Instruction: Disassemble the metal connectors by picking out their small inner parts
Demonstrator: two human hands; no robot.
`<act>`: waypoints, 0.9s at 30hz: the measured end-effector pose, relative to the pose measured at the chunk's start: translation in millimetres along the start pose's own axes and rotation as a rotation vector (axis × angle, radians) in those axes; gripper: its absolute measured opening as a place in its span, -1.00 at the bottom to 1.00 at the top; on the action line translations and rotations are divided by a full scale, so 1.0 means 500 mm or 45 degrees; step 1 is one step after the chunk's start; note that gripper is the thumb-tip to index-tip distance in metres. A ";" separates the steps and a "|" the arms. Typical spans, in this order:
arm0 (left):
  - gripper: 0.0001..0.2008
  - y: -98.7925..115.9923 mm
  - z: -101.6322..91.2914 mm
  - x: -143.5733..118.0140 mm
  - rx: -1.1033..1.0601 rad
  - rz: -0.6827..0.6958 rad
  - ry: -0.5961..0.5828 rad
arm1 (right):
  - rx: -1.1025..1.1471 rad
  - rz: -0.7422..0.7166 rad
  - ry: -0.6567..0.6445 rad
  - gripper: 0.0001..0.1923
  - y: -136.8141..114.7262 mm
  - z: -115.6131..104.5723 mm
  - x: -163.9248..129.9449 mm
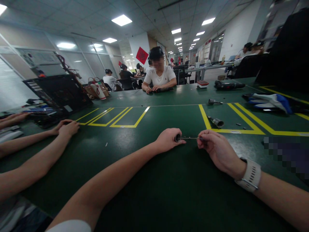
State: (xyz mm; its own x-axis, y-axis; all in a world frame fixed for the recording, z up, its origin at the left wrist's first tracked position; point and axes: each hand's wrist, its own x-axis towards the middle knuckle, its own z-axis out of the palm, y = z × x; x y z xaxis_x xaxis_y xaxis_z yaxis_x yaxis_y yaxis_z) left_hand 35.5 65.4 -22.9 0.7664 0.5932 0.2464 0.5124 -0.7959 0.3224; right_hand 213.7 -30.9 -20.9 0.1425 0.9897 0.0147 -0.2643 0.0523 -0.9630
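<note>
My left hand (167, 140) is closed round a short metal cylinder (177, 138) with a hollow, round end turned toward me. My right hand (214, 146) pinches a thin straight rod (192, 138) between thumb and fingertips. The rod spans the gap between the hands, its left end beside the cylinder; whether it goes into the cylinder cannot be made out. Both hands are just above the green table (145, 187). Beyond my right hand lies a metal socket-like part (217, 122) with its open end toward me, and a small metal piece (238, 124) is near it.
Yellow tape (124, 126) marks boxes on the table. Farther back are a metal part with a shaft (214, 101), a black tool (229, 85), a red-and-white box (202, 84) and gloves (272, 102). Another person's hands (69, 127) rest at left; a co-worker (159, 75) sits opposite.
</note>
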 end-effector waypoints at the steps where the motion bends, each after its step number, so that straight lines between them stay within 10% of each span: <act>1: -0.68 0.001 -0.001 0.002 -0.001 -0.025 -0.019 | 0.006 -0.024 0.036 -0.94 0.002 -0.003 0.002; 15: -0.75 0.023 -0.016 -0.001 0.157 0.166 -0.094 | -0.138 -0.191 0.334 -0.85 0.011 -0.010 0.016; 27: -0.63 0.016 -0.007 -0.008 -0.104 0.147 0.216 | -0.723 -0.301 -0.011 -0.75 0.038 0.054 0.062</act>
State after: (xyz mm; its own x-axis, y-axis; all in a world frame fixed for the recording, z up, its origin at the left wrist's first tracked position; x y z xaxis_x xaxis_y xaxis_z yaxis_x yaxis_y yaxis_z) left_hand 35.1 57.1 -18.4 0.7388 0.5157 0.4338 0.3864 -0.8516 0.3542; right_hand 187.2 4.5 -31.4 0.1269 0.9611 0.2453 0.3236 0.1936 -0.9262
